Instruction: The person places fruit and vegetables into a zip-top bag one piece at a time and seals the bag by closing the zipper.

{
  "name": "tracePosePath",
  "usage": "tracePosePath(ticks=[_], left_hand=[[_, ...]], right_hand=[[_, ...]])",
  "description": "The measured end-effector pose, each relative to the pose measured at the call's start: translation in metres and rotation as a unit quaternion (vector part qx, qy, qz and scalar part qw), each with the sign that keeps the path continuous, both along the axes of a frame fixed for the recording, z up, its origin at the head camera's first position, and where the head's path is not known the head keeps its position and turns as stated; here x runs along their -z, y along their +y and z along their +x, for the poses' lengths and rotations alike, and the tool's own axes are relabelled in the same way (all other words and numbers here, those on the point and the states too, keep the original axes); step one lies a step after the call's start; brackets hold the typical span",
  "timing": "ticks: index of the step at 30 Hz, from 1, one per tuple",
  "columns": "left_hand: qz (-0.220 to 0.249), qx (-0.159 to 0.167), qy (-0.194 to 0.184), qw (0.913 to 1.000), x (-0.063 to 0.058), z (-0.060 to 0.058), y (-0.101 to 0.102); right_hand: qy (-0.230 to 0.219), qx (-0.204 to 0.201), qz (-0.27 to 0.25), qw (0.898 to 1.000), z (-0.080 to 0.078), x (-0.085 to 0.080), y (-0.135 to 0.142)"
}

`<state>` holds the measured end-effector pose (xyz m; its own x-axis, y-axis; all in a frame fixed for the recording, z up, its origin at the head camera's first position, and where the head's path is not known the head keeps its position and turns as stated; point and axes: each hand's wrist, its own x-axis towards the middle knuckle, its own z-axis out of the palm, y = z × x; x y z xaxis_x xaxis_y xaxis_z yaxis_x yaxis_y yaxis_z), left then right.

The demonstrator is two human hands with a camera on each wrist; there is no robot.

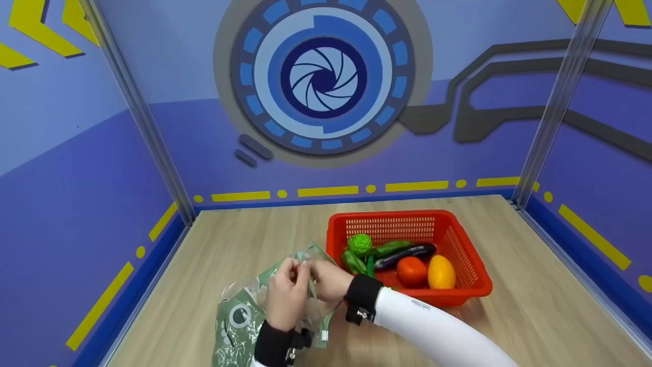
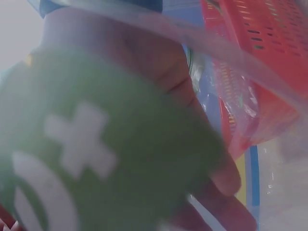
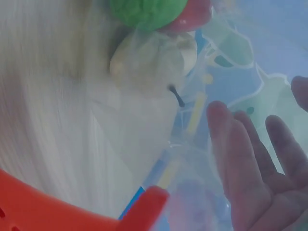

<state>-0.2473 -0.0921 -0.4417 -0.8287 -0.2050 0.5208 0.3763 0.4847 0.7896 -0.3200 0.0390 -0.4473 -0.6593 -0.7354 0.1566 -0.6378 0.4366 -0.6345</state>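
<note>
Both hands are at a clear plastic zip bag (image 1: pixel 237 334) printed in green, with white-outlined eye shapes and a small white slider (image 1: pixel 324 335). My left hand (image 1: pixel 286 298) pinches its upper edge between thumb and fingers. Right beside it, my right hand (image 1: pixel 330 281) grips the same edge, fingertips close to the left ones. In the left wrist view, a green panel (image 2: pixel 144 159) with a white cross covers much of the hand. Through hazy film, the right wrist view shows a green round item (image 3: pixel 149 12) and a pale item (image 3: pixel 139 60) with a dark stem.
A red plastic basket (image 1: pixel 471 272) stands right of the hands. It holds a tomato (image 1: pixel 411 271), a yellow oval fruit (image 1: pixel 441 272), an eggplant (image 1: pixel 407 254), a round green vegetable (image 1: pixel 359 244) and green peppers (image 1: pixel 352 262). Printed panels surround the wooden table (image 1: pixel 254 229).
</note>
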Motion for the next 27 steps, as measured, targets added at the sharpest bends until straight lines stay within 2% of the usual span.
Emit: tracePosePath(ticks=[5, 14, 19, 27], left_hand=[[0.005, 0.003, -0.005, 1.0000, 0.000, 0.000, 0.000], [0.012, 0.014, -0.025, 0.9995, 0.001, 0.001, -0.002], [0.011, 0.014, -0.027, 0.9995, 0.000, 0.001, -0.002], [0.012, 0.014, -0.008, 0.9998, 0.002, 0.001, -0.001]], right_hand=[[-0.036, 0.034, -0.006, 0.999, 0.002, -0.006, 0.005], [-0.063, 0.032, -0.050, 0.996, 0.002, -0.023, 0.031], [-0.063, 0.042, -0.076, 0.994, -0.006, -0.035, 0.050], [-0.023, 0.085, -0.090, 0.992, -0.025, -0.047, 0.083]])
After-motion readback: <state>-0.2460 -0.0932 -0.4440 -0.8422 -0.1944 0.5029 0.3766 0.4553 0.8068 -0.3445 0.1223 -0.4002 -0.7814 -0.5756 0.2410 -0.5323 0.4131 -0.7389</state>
